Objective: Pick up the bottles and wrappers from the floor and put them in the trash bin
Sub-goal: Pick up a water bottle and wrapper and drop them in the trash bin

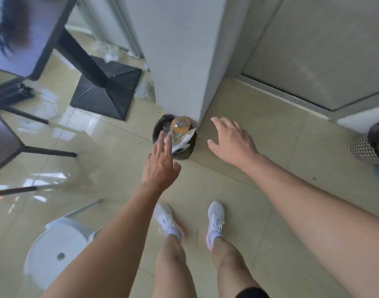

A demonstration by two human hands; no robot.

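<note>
A small black trash bin (187, 152) stands on the tiled floor against the corner of a white pillar. An orange-labelled plastic bottle (181, 124) and white wrappers (183, 141) stick out of its top. My left hand (161, 162) hovers over the bin's near left rim, fingers spread and holding nothing. To the right of the bin, my right hand (231, 140) is also open and empty. Clear plastic wrappers (143, 90) lie on the floor beside the pillar, and more crumpled plastic (107, 51) lies farther back by the wall.
A black table base (106, 93) and dark chair legs (48, 151) stand to the left. A white stool (55, 250) is at the lower left. A second mesh bin (361, 148) sits at the right edge. My feet in white shoes (215, 220) stand just behind the bin.
</note>
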